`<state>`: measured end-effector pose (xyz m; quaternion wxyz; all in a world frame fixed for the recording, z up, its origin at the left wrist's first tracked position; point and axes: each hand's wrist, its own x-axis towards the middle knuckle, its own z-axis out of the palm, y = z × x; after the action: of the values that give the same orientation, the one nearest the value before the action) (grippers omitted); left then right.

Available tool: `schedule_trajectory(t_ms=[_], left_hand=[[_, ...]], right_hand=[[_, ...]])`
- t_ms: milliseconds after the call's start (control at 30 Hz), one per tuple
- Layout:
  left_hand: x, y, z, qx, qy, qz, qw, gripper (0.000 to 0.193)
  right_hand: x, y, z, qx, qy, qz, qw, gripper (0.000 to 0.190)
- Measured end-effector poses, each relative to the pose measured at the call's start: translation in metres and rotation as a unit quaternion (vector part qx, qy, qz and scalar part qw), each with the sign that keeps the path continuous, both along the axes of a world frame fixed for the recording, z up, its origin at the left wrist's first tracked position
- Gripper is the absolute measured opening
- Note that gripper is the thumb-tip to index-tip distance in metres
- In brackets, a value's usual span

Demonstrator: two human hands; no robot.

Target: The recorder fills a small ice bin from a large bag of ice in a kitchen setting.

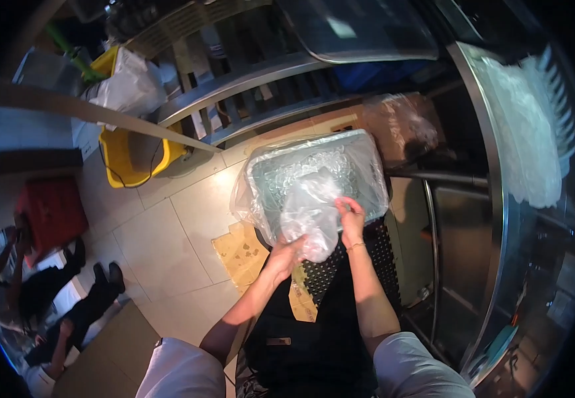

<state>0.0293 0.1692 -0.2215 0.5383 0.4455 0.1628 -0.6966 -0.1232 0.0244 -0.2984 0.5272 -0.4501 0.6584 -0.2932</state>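
A clear plastic bag (312,211), its contents not plain to see, is held between both hands above a plastic tub (384,191). My left hand (287,256) grips its lower left side. On the bag's right edge, my right hand (351,216) pinches the plastic between thumb and fingers. Clear plastic sheeting (247,199) lines the tub and hangs over its rim. Inside lie many clear, glassy pieces (332,164), perhaps ice; the held bag hides part of them.
A black perforated mat (382,258) and cardboard pieces (240,253) lie below the tub. Metal racks stand ahead and at right, where a filled plastic bag (526,134) rests. Yellow buckets (113,159) stand at upper left. Two people (63,318) and a red box (58,214) are at left.
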Motion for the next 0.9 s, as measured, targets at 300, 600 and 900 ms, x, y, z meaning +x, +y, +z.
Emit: schedule_trajectory(t_ms=[300,600,900], left_hand=[[0.025,0.001,-0.013,-0.038,-0.108,-0.067,0.991,0.075],[-0.124,-0.009,-0.013,-0.218,-0.329,-0.145,0.907,0.032],[-0.496,0.102,0.055,-0.547,-0.408,-0.497,0.537,0.064]], right_hand=[[0.043,0.075,0.059,-0.011,-0.131,0.208,0.969,0.030],[-0.105,0.095,0.085,-0.135,-0.158,0.081,0.975,0.082],[-0.486,0.282,0.142,-0.099,-0.363,-0.358,0.854,0.050]])
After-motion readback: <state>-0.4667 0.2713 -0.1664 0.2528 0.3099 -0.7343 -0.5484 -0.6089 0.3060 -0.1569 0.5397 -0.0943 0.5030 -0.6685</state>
